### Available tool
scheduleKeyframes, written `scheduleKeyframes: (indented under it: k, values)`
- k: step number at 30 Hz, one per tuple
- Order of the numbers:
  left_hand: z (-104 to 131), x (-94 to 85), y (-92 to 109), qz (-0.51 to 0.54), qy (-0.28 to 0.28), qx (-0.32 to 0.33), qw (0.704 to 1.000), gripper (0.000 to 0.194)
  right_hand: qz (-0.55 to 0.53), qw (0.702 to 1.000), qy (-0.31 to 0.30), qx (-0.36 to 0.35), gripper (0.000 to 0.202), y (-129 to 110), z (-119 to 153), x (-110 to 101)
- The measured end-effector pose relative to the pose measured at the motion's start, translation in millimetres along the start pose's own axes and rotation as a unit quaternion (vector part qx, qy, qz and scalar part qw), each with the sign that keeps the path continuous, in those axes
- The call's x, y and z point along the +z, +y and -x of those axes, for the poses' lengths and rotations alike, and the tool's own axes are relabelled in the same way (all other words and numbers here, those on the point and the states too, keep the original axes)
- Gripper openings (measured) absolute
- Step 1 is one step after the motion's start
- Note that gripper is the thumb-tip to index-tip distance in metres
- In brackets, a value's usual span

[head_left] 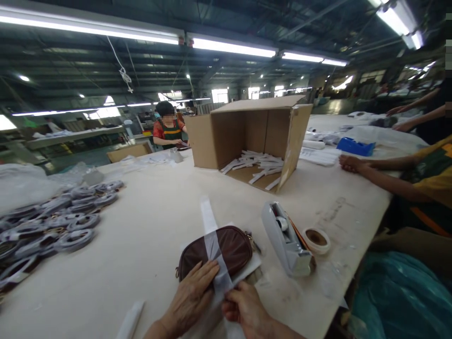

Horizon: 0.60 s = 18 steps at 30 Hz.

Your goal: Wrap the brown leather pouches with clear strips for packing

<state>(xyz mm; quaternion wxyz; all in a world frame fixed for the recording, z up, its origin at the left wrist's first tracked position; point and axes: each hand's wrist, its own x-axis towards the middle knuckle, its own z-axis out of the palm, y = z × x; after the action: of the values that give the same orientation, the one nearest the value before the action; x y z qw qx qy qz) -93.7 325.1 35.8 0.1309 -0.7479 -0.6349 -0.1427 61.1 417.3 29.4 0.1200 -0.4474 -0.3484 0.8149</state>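
Note:
A dark brown zipped pouch bag lies on the pale table in front of me, with a translucent white paper strip running across its middle. My left hand rests flat on the bag's near edge and the strip, fingers stretched out. At the strip's near end, my right hand is closed in a pinch on it. White sheet material shows under the bag's right side. Metal fittings sit at the bag's right end.
A grey tape dispenser and a tape roll stand to the right. Beyond is an open cardboard box holding white strips. Many wrapped coiled straps cover the left. Co-workers' hands are at the right edge; another person works behind.

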Motion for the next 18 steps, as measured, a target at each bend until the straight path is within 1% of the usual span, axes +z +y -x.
scheduleKeyframes:
  k: [2, 5, 7, 11, 14, 16, 18]
  values:
    - [0.4, -2.1, 1.3, 0.001, -0.006, 0.004, 1.000, 0.060, 0.012, 1.000, 0.009, 0.011, 0.011, -0.4, -3.1, -2.4]
    - [1.6, -1.8, 2.8, 0.010, -0.012, 0.004, 1.000, 0.077, 0.017, 0.999, 0.024, 0.014, 0.011, -3.8, -5.4, -9.1]
    - [2.5, -0.3, 3.7, 0.020, -0.018, -0.005, 1.000, 0.081, 0.018, 0.999, 0.034, 0.011, 0.014, -5.8, -6.9, -10.3]
    - [3.5, 3.4, 6.4, 0.006, -0.023, -0.019, 1.000, 0.077, 0.040, 0.998, 0.048, 0.020, 0.016, -4.9, -13.8, -1.7]
    - [3.6, 7.2, 7.9, -0.028, 0.001, -0.016, 0.999, 0.067, 0.072, 0.996, 0.050, 0.020, 0.016, -2.2, -20.2, 4.8]
    - [3.4, 9.7, 8.8, -0.053, 0.023, -0.009, 0.998, 0.060, 0.103, 0.994, 0.039, 0.008, 0.015, -1.0, -22.0, 4.5]
    - [3.1, 11.4, 10.2, -0.078, 0.037, -0.002, 0.996, 0.055, 0.151, 0.988, 0.009, -0.014, 0.012, -0.8, -19.4, -1.6]
